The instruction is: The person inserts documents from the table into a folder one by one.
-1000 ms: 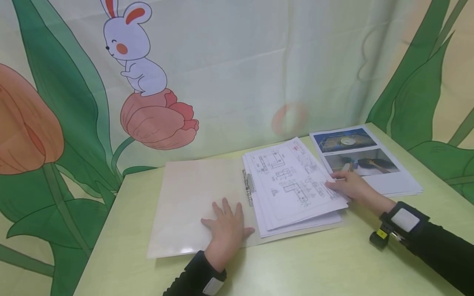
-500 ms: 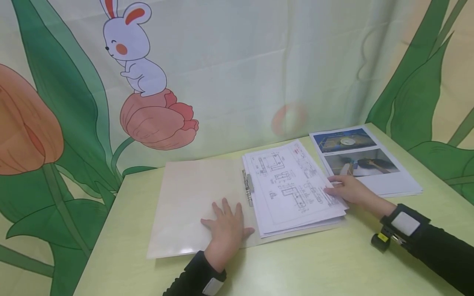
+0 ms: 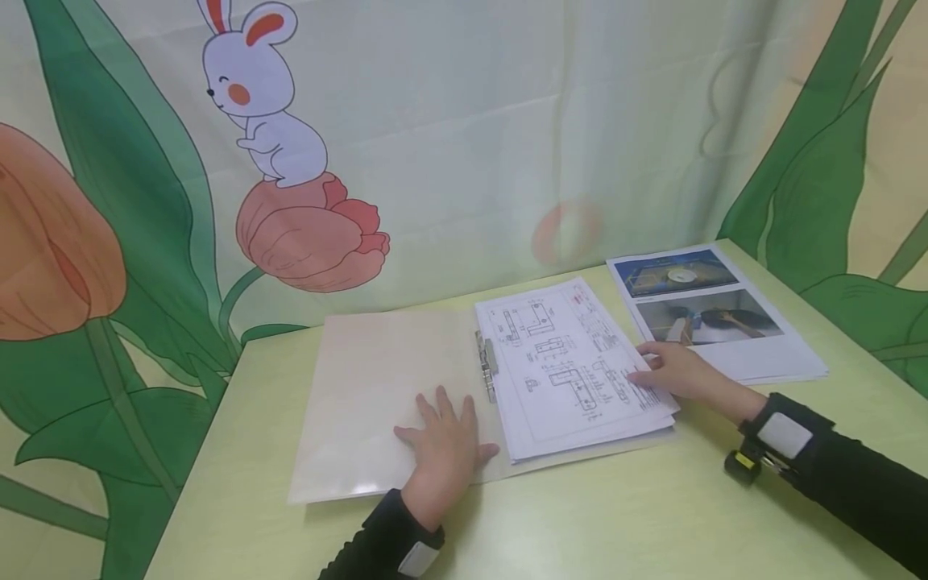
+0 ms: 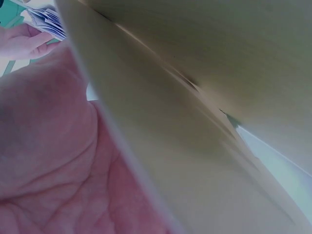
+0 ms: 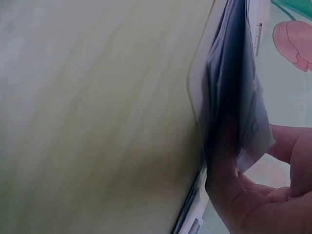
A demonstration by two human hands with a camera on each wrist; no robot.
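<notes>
An open cream folder (image 3: pixel 370 362) lies on the table, with a metal clip (image 3: pixel 486 366) along its spine. On its right half is a stack of paper sheets (image 3: pixel 551 322) printed with technical drawings. My left hand (image 3: pixel 444 451) rests spread on the inside of the left cover, fingers straight, thumb toward the spine. At the stack's right edge my right hand (image 3: pixel 677 370) pinches some sheets. In the right wrist view the thumb (image 5: pixel 226 161) reaches in among the lifted sheets (image 5: pixel 253 131), with other fingers on their far side. The left wrist view shows the palm (image 4: pixel 53 161) beside the cover's edge (image 4: pixel 122 141).
Behind the right hand lies another pile of sheets (image 3: pixel 710 362) with two colour photos on top, near the table's back right. The light green table (image 3: pixel 580 524) meets a curtain (image 3: pixel 449 161) printed with a rabbit and tulips.
The top drawing sheets have come down and settled more squarely over the stack. My right hand has shifted slightly left with their edge. The left hand has stayed in place.
</notes>
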